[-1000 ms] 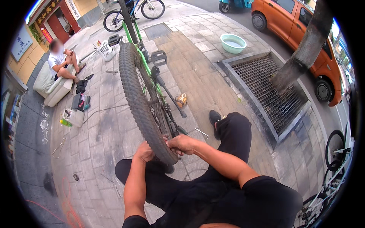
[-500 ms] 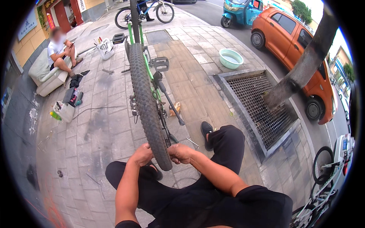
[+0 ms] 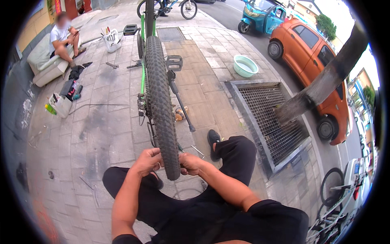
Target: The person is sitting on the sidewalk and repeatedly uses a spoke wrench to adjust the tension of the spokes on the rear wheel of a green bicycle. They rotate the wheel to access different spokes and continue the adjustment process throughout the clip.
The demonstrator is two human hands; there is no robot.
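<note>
A green bicycle (image 3: 143, 77) stands in front of me, its knobbly black tyre (image 3: 160, 89) pointing towards me. At the near, low part of the wheel, my left hand (image 3: 148, 162) is closed against the tyre's left side. My right hand (image 3: 191, 164) is closed at its right side, roughly level with the left. Both sets of fingers curl in at the tyre's edge; the tyre partly hides the fingertips. A black pedal (image 3: 174, 63) and a kickstand (image 3: 182, 103) show right of the wheel. A thin metal tool (image 3: 198, 151) lies on the paving beyond my right hand.
A pale green basin (image 3: 245, 66) sits behind a metal tree grate (image 3: 272, 122) with a leaning trunk (image 3: 321, 87). To the left are a white tool bag (image 3: 112, 42), a plastic container (image 3: 61, 106) and a person on a sofa (image 3: 48, 69). An orange car (image 3: 302, 51) is at the kerb.
The view has shifted a little, and the wheel looks more upright. My left hand's fingers have shifted on the tyre's side; my right hand stays at the other side.
</note>
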